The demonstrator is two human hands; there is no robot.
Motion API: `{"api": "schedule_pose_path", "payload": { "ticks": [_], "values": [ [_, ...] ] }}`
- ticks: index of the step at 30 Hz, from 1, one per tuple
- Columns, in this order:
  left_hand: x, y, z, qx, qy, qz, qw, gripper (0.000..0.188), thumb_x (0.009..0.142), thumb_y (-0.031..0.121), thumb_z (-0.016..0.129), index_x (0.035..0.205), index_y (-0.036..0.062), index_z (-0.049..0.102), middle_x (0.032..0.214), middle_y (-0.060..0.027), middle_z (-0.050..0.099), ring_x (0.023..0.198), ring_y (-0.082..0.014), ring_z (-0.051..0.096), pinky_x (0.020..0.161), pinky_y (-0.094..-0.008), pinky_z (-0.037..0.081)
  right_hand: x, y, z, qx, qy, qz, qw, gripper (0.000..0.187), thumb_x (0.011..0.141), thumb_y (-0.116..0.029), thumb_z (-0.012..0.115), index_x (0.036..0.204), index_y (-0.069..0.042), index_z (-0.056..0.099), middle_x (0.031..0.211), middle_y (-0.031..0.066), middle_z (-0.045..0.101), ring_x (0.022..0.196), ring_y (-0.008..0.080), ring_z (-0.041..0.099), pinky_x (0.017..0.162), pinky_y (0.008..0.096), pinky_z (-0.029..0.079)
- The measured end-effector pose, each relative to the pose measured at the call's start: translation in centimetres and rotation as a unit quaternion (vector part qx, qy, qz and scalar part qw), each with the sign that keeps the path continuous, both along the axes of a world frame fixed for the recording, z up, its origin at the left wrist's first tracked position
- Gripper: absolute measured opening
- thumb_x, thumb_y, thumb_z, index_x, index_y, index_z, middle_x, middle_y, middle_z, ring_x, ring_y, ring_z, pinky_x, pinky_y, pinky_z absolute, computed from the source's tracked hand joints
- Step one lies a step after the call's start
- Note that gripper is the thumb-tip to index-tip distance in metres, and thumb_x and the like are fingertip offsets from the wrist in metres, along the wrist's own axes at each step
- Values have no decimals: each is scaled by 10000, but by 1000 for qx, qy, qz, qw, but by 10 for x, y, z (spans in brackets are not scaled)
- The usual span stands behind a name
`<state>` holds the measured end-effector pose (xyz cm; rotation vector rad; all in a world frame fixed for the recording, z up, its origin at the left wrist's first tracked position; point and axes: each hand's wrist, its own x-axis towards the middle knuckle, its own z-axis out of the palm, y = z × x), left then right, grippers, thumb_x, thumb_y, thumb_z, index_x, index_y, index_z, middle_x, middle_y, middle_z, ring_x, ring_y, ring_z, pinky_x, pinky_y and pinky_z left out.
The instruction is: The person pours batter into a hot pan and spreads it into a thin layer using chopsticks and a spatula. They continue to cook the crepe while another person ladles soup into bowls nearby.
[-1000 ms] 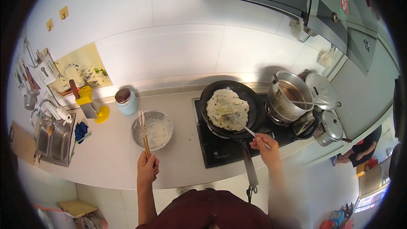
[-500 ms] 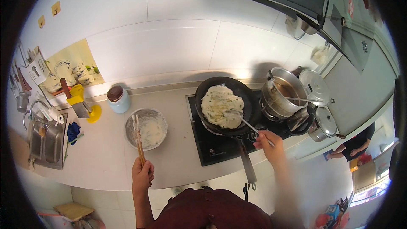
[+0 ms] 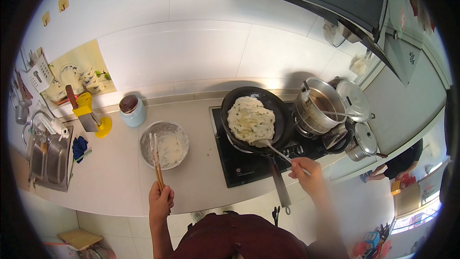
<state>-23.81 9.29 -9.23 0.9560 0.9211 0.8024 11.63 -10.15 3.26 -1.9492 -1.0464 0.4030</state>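
In my left hand [image 3: 161, 198] is a pair of chopsticks [image 3: 158, 164], their batter-coated tips over a metal bowl [image 3: 145, 159] with pale batter residue inside. My right hand [image 3: 306, 172] grips the handle of a metal spoon [image 3: 281, 154]. The spoon's head rests at the near edge of a pale batter pancake [image 3: 250, 119] flecked with green. That pancake lies in a black frying pan [image 3: 282, 120] on the stove, with the pan handle [image 3: 279, 187] pointing toward me. Both hands are closed around their tools.
Right of the pan, a steel pot [image 3: 306, 112] with brownish liquid and a utensil stands on the black stove [image 3: 239, 170]. Lidded pots [image 3: 365, 139] crowd beyond it. A blue jar [image 3: 134, 115], a cleaver in a yellow holder [image 3: 86, 108] and a sink [image 3: 57, 163] line the left. A person [image 3: 407, 158] is at the far right.
The spoon's head has moved down and slightly right, from the pancake's middle right to its near edge. My right hand has shifted slightly down. The left hand stays nearly still.
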Motion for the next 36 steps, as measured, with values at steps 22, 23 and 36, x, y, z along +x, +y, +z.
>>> {"api": "schedule_pose_path", "payload": {
  "ticks": [22, 23, 36],
  "values": [
    [12, -3, 5, 15, -5, -46, 999, 110, 918, 105, 478, 839, 86, 404, 614, -33, 486, 404, -50, 335, 355, -203, 266, 1, 16, 0, 31, -25, -7, 999, 166, 897, -115, 559, 924, 37, 620, 728, 63, 601, 578, 123, 593, 518, 247, 478],
    [14, -4, 8, 18, 1, -47, 999, 111, 919, 108, 479, 840, 87, 404, 614, -33, 486, 404, -50, 334, 355, -204, 266, 3, 15, -1, 16, -62, 4, 998, 167, 897, -119, 560, 927, 33, 622, 722, 60, 600, 570, 119, 588, 515, 245, 474],
    [17, -7, 5, 23, -3, -61, 998, 133, 926, 137, 496, 847, 92, 400, 612, -31, 484, 407, -52, 332, 356, -206, 268, -15, 27, -2, 79, 54, -2, 995, 216, 913, -142, 546, 963, 59, 606, 778, 74, 601, 628, 120, 585, 537, 236, 503]
  ]
}}
